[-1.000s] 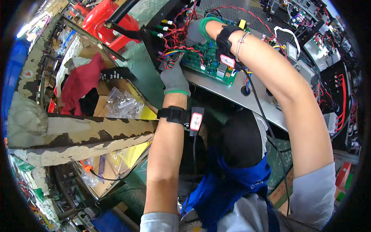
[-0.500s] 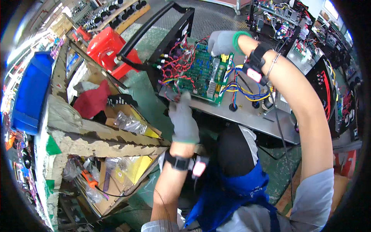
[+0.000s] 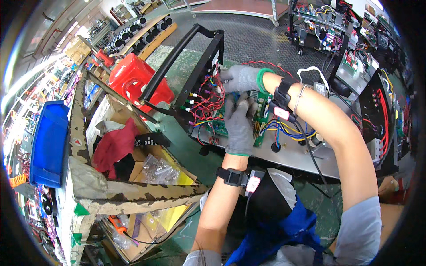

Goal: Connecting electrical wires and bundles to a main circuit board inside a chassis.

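My left hand (image 3: 240,126), in a grey glove, reaches over the green circuit board (image 3: 219,127). Its fingers point away from me, slightly apart, touching or just above the board's parts. Beyond it, my gloved right hand (image 3: 245,80) comes in from the right, with fingers bent together at the far end of the red wires (image 3: 214,99). What those fingertips pinch is hidden. Both board and wires sit in an open metal chassis (image 3: 290,155) with a black front panel and a black handle (image 3: 156,66). Blue and yellow cables (image 3: 284,127) run off the board's right side.
To the left stands a worn bench frame (image 3: 133,195) with a cardboard box, plastic bags and a red cloth (image 3: 116,148). Behind it are a red stool (image 3: 137,82) and a blue bin (image 3: 49,144). More opened chassis (image 3: 355,73) stand at the right.
My left hand has moved from the chassis's near edge up over the board. My right hand has shifted left and down toward the red wires. The view has tilted and moved.
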A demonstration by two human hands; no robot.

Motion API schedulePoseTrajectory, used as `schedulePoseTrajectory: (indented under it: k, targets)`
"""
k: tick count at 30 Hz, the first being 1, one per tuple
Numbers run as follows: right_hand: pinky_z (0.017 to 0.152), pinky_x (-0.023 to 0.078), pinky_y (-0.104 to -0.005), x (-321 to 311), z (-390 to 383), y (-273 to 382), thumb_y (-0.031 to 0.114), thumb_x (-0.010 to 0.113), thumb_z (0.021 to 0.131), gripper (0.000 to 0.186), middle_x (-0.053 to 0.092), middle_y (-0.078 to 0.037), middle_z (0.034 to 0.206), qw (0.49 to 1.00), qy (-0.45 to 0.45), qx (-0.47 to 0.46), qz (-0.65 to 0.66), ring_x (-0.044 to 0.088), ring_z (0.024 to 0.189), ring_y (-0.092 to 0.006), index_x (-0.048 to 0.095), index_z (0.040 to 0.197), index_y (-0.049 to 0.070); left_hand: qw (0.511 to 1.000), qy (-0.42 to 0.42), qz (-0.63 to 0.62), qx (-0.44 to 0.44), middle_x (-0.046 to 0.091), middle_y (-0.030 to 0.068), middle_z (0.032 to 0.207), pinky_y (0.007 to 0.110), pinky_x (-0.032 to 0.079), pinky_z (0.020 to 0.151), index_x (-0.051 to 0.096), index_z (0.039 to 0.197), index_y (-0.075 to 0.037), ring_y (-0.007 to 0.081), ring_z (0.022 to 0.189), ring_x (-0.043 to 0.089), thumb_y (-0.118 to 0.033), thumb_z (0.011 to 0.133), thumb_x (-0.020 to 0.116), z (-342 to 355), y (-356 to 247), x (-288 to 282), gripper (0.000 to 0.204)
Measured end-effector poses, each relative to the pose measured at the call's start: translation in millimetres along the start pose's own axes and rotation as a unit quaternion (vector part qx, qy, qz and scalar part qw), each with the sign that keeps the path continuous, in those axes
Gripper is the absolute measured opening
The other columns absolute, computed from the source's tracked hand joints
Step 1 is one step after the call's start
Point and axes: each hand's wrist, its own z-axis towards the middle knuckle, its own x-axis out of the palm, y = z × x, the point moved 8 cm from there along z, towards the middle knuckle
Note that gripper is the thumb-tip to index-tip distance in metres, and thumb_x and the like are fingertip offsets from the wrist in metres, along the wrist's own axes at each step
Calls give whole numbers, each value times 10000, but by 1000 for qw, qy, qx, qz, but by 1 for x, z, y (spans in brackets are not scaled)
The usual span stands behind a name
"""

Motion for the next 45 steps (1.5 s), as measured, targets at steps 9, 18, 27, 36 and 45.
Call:
schedulePoseTrajectory:
  k: [9,18,27,36,45]
  targets:
    - [686,488,-430,7,-1,-6,255,575,740,280,625,-208,764,989,-2,42,-144,616,739,-360,654,861,16,994,-55,-76,-51,556,70,1033,293,513,776,501,1124,-51,176,902,567,-8,838,492,11,6,-7,289]
    - [724,498,-421,35,18,-24,280,580,749,307,640,-213,872,981,74,46,-175,631,801,-354,661,905,27,991,-66,86,80,540,93,1059,280,449,863,511,1100,16,163,946,541,-42,843,519,21,0,-25,264]
    - [716,492,-409,18,6,-25,290,591,744,339,632,-232,856,991,33,72,-106,629,792,-353,652,900,-5,964,-19,241,106,550,104,1111,271,427,838,455,1214,49,146,956,529,-99,862,560,-19,-14,15,396]
    - [567,482,-279,2,-25,-27,278,601,783,286,621,-51,725,964,27,147,220,575,631,-125,667,855,9,918,-200,235,249,507,81,1039,273,438,793,370,1285,20,149,876,508,-112,870,563,-46,-60,-5,477]
    - [643,491,-347,0,-18,-11,283,635,773,252,616,-98,818,989,51,28,-133,599,701,-256,645,873,53,985,-139,87,49,594,80,906,258,500,611,448,1188,-49,106,699,556,-170,880,557,-32,-43,-19,348]
